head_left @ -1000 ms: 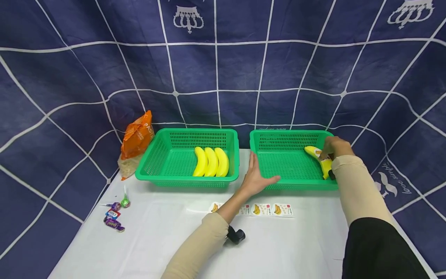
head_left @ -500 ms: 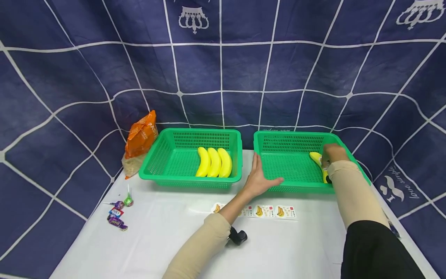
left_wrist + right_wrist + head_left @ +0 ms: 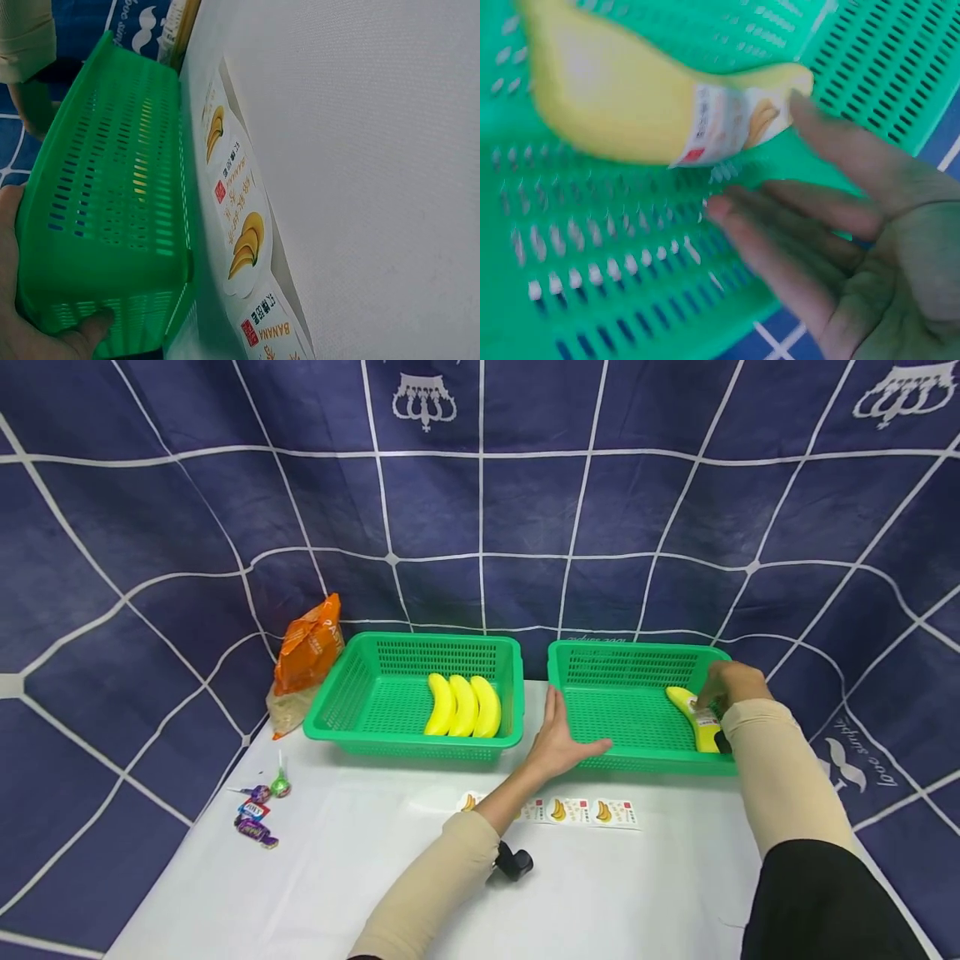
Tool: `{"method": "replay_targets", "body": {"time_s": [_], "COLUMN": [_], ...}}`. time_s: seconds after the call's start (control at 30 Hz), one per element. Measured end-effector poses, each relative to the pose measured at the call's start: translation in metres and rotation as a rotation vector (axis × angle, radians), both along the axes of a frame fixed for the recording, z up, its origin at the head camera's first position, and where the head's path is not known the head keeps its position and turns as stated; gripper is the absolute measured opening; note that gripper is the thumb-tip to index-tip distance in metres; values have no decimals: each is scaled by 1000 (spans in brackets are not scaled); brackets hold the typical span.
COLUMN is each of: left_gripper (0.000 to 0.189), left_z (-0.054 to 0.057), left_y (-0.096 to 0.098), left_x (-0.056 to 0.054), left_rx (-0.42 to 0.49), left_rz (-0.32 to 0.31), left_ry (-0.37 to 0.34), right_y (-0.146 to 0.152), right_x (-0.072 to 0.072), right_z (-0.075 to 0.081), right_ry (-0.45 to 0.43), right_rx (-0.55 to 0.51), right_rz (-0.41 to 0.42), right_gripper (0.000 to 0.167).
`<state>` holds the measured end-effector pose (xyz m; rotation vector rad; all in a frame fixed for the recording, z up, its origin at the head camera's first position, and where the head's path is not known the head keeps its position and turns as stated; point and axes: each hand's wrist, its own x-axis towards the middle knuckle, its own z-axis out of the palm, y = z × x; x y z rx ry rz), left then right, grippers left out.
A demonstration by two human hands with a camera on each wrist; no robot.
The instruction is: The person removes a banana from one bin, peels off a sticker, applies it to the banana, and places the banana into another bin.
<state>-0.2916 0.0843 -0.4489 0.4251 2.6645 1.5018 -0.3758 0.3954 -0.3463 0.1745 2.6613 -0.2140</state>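
Note:
A yellow banana [image 3: 706,727] with a printed banana label [image 3: 739,124] round it lies at the right side of the right green basket [image 3: 622,762]. My right hand [image 3: 733,683] is over that end of the basket. In the right wrist view its fingers are spread apart just beside the banana, the thumb right at the labelled end, nothing gripped. My left hand [image 3: 557,745] rests at the basket's front left corner, fingers straight along the short side and thumb against the front wall. The left wrist view shows this thumb [image 3: 94,326] against the perforated green wall.
A second green basket [image 3: 412,746] to the left holds three plain yellow bananas [image 3: 463,706]. A strip of banana labels [image 3: 585,812] lies in front, partly behind my left forearm. Candies [image 3: 255,827] and an orange-topped bag [image 3: 309,652] are at the left. A blue curtain hangs behind.
My right hand was down on the banana with fingers bent and has now loosened and lifted slightly right, showing more label. My left hand keeps its place; the head view shifts a little.

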Motion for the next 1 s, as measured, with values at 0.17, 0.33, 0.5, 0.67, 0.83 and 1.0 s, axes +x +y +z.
{"method": "replay_targets", "body": {"time_s": [0.17,0.33,0.5,0.67,0.83,1.0], "left_gripper": [121,120,120,117,108,101], "left_z": [-2,-3,2,17,47,71], "left_y": [-2,-6,-10,-12,-25,-67], "left_x": [0,0,1,4,11,21], "left_rx": [-1,-5,-26,-115,-274,-368], "left_rz": [8,-7,-10,6,-60,-152], "left_ry": [1,0,-10,24,139,239], "right_y": [3,1,-5,-12,-17,-23], "right_x": [-4,-2,4,7,16,32], "right_z": [7,12,12,12,15,18], "right_ry": [-37,-12,16,29,89,161], "right_rx": [-136,-142,-127,-56,-49,-29], "right_rz": [0,48,61,109,140,183], "right_gripper": [39,32,34,40,34,32]}}
